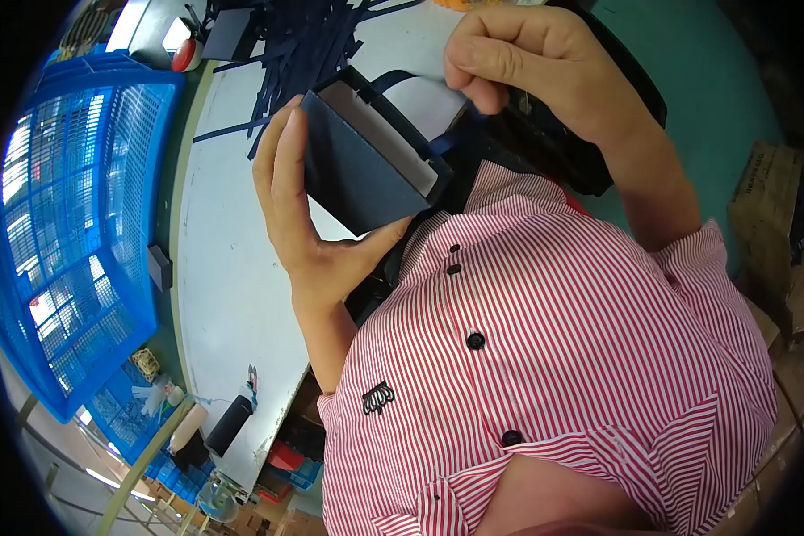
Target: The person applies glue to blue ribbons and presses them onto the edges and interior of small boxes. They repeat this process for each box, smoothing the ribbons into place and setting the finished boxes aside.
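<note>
1. Nearest was the person's striped shirt (563, 304), with both hands raised close in front of it, probably for a clear view.
2. Beyond it, the left hand (308, 255) had its grip spread wide around an open dark blue box (362, 165), fingers along the left wall, thumb at the near corner; that span presumably steadied the box and kept its opening unobstructed.
3. Right of the box, the right hand (549, 76) had its grip closed, thumb against curled fingers. A dark blue ribbon (451, 140) blurred between box and fingers; whether they pinched it, I cannot tell.
4. To the left, a blue plastic basket (143, 183) stood beside the white tabletop (228, 268), perhaps for easy reach.
5. Far off, dark strips (299, 67) lay loosely heaped, probably so single ones would pull free.
</note>
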Motion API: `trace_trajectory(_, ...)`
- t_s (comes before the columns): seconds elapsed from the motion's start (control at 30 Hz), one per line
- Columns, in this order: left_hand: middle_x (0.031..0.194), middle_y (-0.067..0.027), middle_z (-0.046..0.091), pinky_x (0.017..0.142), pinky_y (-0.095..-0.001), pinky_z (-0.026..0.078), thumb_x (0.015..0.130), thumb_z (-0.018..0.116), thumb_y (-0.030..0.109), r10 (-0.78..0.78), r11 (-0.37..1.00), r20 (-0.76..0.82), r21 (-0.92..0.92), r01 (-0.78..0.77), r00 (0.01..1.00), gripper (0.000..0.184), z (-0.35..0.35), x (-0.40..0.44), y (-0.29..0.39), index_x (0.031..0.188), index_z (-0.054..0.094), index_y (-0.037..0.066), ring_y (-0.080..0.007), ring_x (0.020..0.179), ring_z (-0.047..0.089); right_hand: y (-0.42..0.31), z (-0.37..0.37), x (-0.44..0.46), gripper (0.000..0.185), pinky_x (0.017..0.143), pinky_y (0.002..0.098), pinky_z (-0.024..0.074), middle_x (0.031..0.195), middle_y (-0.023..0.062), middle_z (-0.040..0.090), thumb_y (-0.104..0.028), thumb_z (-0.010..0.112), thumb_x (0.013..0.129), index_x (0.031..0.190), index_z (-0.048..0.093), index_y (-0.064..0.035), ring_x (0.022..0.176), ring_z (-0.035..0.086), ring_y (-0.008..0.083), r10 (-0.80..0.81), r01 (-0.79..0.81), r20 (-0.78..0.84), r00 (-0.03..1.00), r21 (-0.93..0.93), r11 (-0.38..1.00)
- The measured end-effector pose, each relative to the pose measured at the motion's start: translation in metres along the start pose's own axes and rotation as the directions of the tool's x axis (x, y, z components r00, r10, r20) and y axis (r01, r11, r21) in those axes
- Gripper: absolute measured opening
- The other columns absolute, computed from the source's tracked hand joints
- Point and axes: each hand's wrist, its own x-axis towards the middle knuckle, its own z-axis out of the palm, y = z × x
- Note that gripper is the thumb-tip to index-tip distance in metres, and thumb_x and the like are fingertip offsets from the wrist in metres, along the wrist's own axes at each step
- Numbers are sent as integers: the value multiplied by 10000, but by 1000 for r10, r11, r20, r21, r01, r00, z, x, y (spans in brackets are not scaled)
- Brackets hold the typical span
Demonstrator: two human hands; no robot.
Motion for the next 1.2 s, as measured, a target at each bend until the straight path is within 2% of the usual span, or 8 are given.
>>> trace_trajectory(0.23, 1409, -157, 467, 1033, -400, 428, 531, 935, 209, 37, 993, -9, 113, -36, 999, 1057, -1, 7, 4, 1441, 425, 36, -311, 1288, 487, 0, 23, -6, 167, 474, 181, 354, 598, -49, 546, -132, 792, 805, 833, 659, -33, 514, 474, 15, -75, 9, -96, 993, -559, 829)
trace_trajectory(0.33, 1408, -165, 471, 1030, -402, 431, 530, 925, 194, 60, 989, 2, 138, -60, 998, 1036, -1, 9, 8, 1432, 439, 42, -320, 1287, 490, -20, 35, -3, 317, 682, 318, 510, 748, 163, 662, -273, 771, 779, 881, 690, 16, 672, 659, 237, 182, -122, -7, 983, -764, 634)
trace_trajectory(0.47, 1408, -168, 475, 1041, -408, 423, 525, 922, 184, 66, 976, 38, 206, -73, 997, 1027, 1, 10, 8, 1426, 448, 47, -328, 1289, 488, -10, 44, -2, 222, 728, 398, 532, 745, 177, 666, -225, 726, 810, 861, 702, -10, 682, 668, 306, 65, 25, 61, 996, -889, 457)
trace_trajectory(0.67, 1403, -156, 483, 1032, -403, 435, 514, 935, 211, 39, 985, 5, 167, -39, 999, 1045, 2, 7, 7, 1425, 450, 50, -321, 1276, 501, -5, 35, -2, 191, 697, 391, 526, 754, 167, 666, -213, 673, 864, 863, 700, -24, 667, 662, 305, 21, 107, 149, 989, -798, 593)
trace_trajectory(0.77, 1400, -151, 486, 1022, -391, 440, 509, 943, 225, 39, 991, -21, 125, -36, 999, 1064, 3, 6, 5, 1432, 443, 51, -313, 1266, 509, -19, 29, -3, 210, 667, 364, 510, 754, 148, 665, -244, 665, 879, 871, 698, -37, 673, 661, 282, 156, -166, -61, 986, -482, 861)
trace_trajectory(0.87, 1395, -147, 487, 1023, -378, 435, 508, 948, 232, 22, 995, -22, 100, -19, 1000, 1085, 1, 3, 1, 1443, 428, 49, -301, 1265, 507, -8, 18, -7, 256, 418, 162, 322, 590, -22, 518, -216, 525, 1017, 948, 654, -6, 449, 418, 11, -117, 67, -95, 989, -420, 905)
trace_trajectory(0.93, 1395, -142, 484, 1025, -372, 432, 509, 950, 230, 1, 997, -21, 71, 1, 1000, 1098, 1, 1, 1, 1451, 415, 49, -291, 1267, 504, -29, 9, -10, 203, 466, 173, 354, 648, -9, 566, -168, 600, 982, 896, 658, 7, 525, 469, 27, 39, -38, -17, 999, 53, 998)
trace_trajectory(1.2, 1424, -124, 450, 1030, -383, 424, 505, 954, 192, -67, 997, -35, -24, 67, 997, 1132, 3, -5, 0, 1471, 380, 52, -277, 1272, 498, 3, 22, -20, 238, 410, 204, 253, 511, -54, 411, -177, 723, 893, 735, 616, -35, 438, 352, 19, -312, 262, 39, 949, -646, 717)
